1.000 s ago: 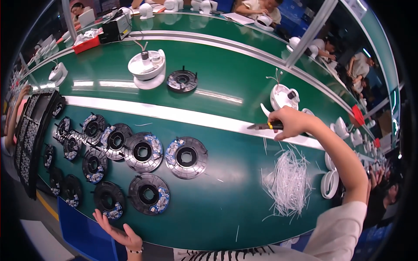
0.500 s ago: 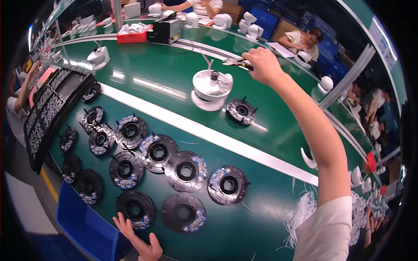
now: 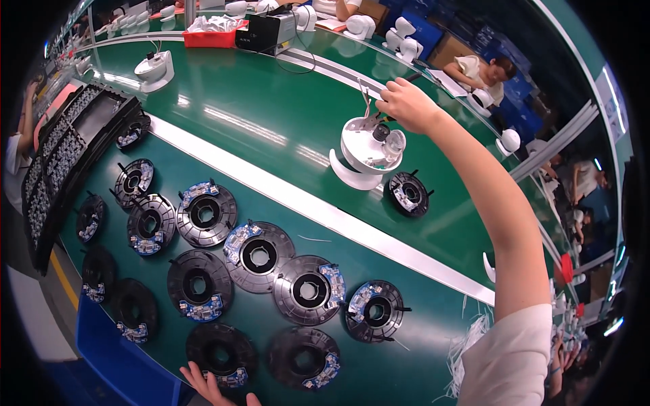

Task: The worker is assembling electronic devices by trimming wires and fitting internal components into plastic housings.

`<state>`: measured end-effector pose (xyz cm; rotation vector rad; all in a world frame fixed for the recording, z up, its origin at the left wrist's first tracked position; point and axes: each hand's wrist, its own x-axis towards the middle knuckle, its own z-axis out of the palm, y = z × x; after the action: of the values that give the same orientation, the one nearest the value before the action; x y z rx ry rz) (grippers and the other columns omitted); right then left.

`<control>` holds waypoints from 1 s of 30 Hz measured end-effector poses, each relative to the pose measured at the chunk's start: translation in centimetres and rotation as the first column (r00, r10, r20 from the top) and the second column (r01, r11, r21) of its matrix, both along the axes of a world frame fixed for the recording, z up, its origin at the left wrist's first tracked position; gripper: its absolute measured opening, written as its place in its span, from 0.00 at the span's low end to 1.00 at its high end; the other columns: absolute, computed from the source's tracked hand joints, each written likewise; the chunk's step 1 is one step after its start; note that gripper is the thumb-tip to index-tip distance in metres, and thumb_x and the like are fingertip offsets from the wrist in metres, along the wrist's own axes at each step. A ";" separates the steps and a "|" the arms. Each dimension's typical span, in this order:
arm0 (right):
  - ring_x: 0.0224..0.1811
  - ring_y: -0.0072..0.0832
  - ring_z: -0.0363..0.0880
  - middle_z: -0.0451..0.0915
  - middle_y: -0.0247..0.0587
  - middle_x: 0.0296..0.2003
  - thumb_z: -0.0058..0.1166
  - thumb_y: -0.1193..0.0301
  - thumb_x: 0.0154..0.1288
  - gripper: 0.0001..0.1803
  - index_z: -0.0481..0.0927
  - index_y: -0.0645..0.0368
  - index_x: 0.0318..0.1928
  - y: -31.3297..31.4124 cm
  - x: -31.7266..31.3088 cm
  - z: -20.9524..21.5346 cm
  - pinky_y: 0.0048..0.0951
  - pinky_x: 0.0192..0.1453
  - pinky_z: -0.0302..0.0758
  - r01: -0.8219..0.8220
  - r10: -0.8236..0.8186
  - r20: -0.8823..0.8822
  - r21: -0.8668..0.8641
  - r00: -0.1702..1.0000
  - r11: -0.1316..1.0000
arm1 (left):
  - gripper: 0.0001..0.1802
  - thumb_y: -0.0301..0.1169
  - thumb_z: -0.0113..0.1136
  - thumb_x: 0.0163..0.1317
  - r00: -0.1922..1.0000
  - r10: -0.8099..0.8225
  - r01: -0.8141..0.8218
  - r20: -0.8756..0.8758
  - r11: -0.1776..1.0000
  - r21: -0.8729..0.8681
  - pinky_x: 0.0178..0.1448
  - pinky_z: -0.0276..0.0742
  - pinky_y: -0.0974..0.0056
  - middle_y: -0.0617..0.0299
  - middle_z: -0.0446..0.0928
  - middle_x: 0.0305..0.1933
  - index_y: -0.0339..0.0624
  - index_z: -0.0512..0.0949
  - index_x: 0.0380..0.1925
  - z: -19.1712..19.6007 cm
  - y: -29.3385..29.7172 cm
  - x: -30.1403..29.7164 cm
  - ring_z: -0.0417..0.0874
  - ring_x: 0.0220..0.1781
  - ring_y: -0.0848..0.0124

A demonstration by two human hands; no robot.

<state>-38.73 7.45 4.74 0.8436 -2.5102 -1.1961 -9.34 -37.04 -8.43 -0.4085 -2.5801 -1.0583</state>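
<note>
My right hand [image 3: 407, 107] is stretched far out over the green table, its fingers closed round a pair of cutting pliers [image 3: 386, 120]. The pliers point down at the back rim of a white round housing [image 3: 369, 152], where thin wires [image 3: 367, 100] stick up; the jaws are hard to make out. Inside the housing sit a black cylinder and a clear part. Just right of it lies a black disc with a circuit board [image 3: 408, 194]. My left hand [image 3: 211, 389], fingers spread and holding nothing, is at the lower edge beside a black disc [image 3: 221, 352], partly cut off by the frame.
Several more black discs [image 3: 258, 256] cover the near table. A black compartment tray [image 3: 74, 145] of small parts stands at left, above a blue bin [image 3: 112, 355]. Cut white strips [image 3: 467, 352] lie at right. Across the table are a red tray [image 3: 213, 38] and co-workers.
My right hand has turned the pliers and brought them down to the white housing's rim. The whole view has shifted, with the near discs lower in it. My left hand stays spread.
</note>
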 end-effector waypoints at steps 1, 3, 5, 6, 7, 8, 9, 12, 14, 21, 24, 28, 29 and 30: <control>0.39 0.26 0.70 0.73 0.30 0.28 0.52 0.73 0.45 0.05 0.77 0.53 0.27 0.0 0.0 0.0 0.25 0.43 0.64 -0.010 0.010 0.005 0.007 1.000 1.000 | 0.35 0.36 0.49 0.53 1.000 -0.004 0.004 0.003 1.000 0.003 0.64 0.35 0.39 0.35 0.47 0.64 0.32 0.51 0.59 0.0 0.0 -0.1 0.42 0.65 0.36; 0.39 0.26 0.70 0.73 0.30 0.28 0.52 0.73 0.45 0.05 0.77 0.53 0.27 0.3 -0.1 -0.2 0.25 0.43 0.64 -0.017 0.017 0.010 0.015 1.000 1.000 | 0.35 0.36 0.49 0.53 1.000 -0.007 0.007 0.004 1.000 0.000 0.64 0.35 0.39 0.35 0.47 0.64 0.32 0.51 0.59 0.1 0.0 -0.1 0.42 0.65 0.36; 0.38 0.27 0.68 0.71 0.32 0.28 0.52 0.75 0.43 0.09 0.74 0.54 0.30 0.7 -0.3 -0.7 0.27 0.44 0.64 -0.017 0.018 0.069 -0.011 0.997 1.000 | 0.35 0.36 0.50 0.53 1.000 -0.008 0.008 0.006 1.000 0.002 0.64 0.35 0.39 0.35 0.47 0.64 0.32 0.51 0.59 0.0 0.1 -0.2 0.42 0.65 0.36; 0.39 0.25 0.70 0.74 0.29 0.29 0.53 0.73 0.44 0.06 0.77 0.51 0.27 0.3 -0.2 -0.7 0.24 0.43 0.64 -0.019 0.017 0.034 0.056 0.999 0.998 | 0.35 0.37 0.50 0.53 1.000 -0.005 0.005 0.010 1.000 0.000 0.64 0.35 0.39 0.35 0.47 0.64 0.32 0.51 0.59 0.0 0.1 -0.2 0.42 0.65 0.36; 0.39 0.25 0.70 0.74 0.29 0.29 0.53 0.73 0.44 0.06 0.77 0.51 0.27 0.4 -0.1 -0.7 0.24 0.43 0.64 -0.018 0.017 0.033 0.054 0.999 0.998 | 0.35 0.37 0.50 0.53 1.000 -0.005 0.005 0.010 1.000 -0.002 0.64 0.35 0.39 0.35 0.47 0.64 0.32 0.51 0.59 0.0 0.1 -0.2 0.42 0.65 0.36; 0.38 0.26 0.71 0.74 0.30 0.28 0.53 0.73 0.44 0.06 0.77 0.52 0.27 0.5 0.0 -0.7 0.25 0.42 0.65 -0.007 0.006 0.048 0.034 0.999 0.999 | 0.35 0.37 0.50 0.53 1.000 -0.005 0.005 0.006 1.000 0.002 0.64 0.35 0.39 0.35 0.47 0.64 0.32 0.51 0.59 0.1 0.1 -0.3 0.42 0.65 0.36; 0.36 0.27 0.72 0.74 0.31 0.27 0.54 0.74 0.43 0.06 0.77 0.52 0.26 0.6 0.2 -0.7 0.26 0.40 0.66 0.002 -0.003 0.063 0.015 0.998 1.000 | 0.35 0.37 0.50 0.53 1.000 -0.004 0.004 0.003 1.000 0.005 0.64 0.35 0.39 0.36 0.47 0.64 0.32 0.52 0.59 0.1 0.2 -0.3 0.42 0.65 0.37; 0.32 0.30 0.74 0.74 0.34 0.25 0.54 0.74 0.42 0.06 0.76 0.54 0.26 0.8 1.1 -0.5 0.29 0.37 0.69 0.179 -0.174 0.128 -0.021 0.976 0.984 | 0.36 0.37 0.51 0.53 1.000 0.011 -0.011 0.000 1.000 0.014 0.64 0.35 0.40 0.36 0.47 0.64 0.32 0.52 0.59 0.2 0.3 -0.2 0.42 0.65 0.37; 0.31 0.32 0.74 0.74 0.35 0.24 0.54 0.75 0.42 0.05 0.76 0.54 0.25 1.7 1.9 -0.3 0.31 0.36 0.70 0.189 -0.181 0.129 -0.046 0.975 0.981 | 0.36 0.37 0.51 0.53 1.000 0.011 -0.011 -0.007 1.000 0.009 0.64 0.35 0.40 0.36 0.47 0.64 0.32 0.52 0.59 0.2 0.4 -0.2 0.42 0.65 0.37; 0.31 0.33 0.72 0.72 0.35 0.25 0.56 0.74 0.39 0.09 0.72 0.55 0.26 4.7 7.3 1.4 0.32 0.36 0.69 -0.006 -0.035 -0.101 -0.378 0.994 0.926 | 0.36 0.37 0.51 0.53 1.000 0.025 -0.025 -0.006 1.000 -0.007 0.64 0.34 0.40 0.38 0.47 0.65 0.33 0.52 0.59 0.0 0.1 0.5 0.42 0.65 0.37; 0.34 0.35 0.72 0.73 0.38 0.27 0.59 0.74 0.36 0.16 0.74 0.57 0.32 4.2 11.3 2.2 0.35 0.39 0.70 -0.059 -0.142 -0.298 -0.577 0.944 0.814 | 0.34 0.42 0.41 0.58 0.992 0.126 -0.126 -0.013 0.986 -0.108 0.66 0.33 0.44 0.41 0.45 0.66 0.32 0.50 0.59 -1.2 0.0 1.2 0.39 0.68 0.45; 0.22 0.30 0.74 0.74 0.41 0.24 0.54 0.79 0.41 0.10 0.74 0.61 0.29 1.5 16.6 -1.3 0.25 0.28 0.72 0.003 -0.338 -0.114 -0.946 0.934 0.325 | 0.33 0.39 0.43 0.58 0.996 0.059 -0.063 -0.063 0.995 -0.076 0.67 0.33 0.45 0.42 0.45 0.66 0.33 0.50 0.59 -1.6 0.7 0.3 0.39 0.69 0.45; 0.24 0.31 0.75 0.74 0.42 0.23 0.55 0.79 0.39 0.11 0.74 0.61 0.29 -0.7 17.9 -1.4 0.25 0.29 0.73 0.005 -0.260 -0.051 -0.978 0.964 0.210 | 0.31 0.37 0.44 0.58 0.991 0.085 -0.093 -0.100 0.992 -0.081 0.67 0.33 0.46 0.43 0.45 0.67 0.32 0.51 0.59 0.1 0.0 1.3 0.38 0.69 0.46; 0.25 0.32 0.76 0.75 0.42 0.23 0.55 0.80 0.37 0.13 0.75 0.61 0.30 -1.8 18.5 -2.4 0.27 0.30 0.74 0.058 -0.185 0.018 -0.975 0.982 0.213 | 0.31 0.37 0.44 0.58 0.992 0.076 -0.085 -0.104 0.993 -0.087 0.67 0.33 0.46 0.43 0.45 0.67 0.32 0.51 0.59 0.1 -0.1 1.1 0.38 0.69 0.46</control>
<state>-20.20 5.60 2.32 0.1680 -2.5106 0.5145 -8.20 -37.13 -8.37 -0.3667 -2.5393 -0.8725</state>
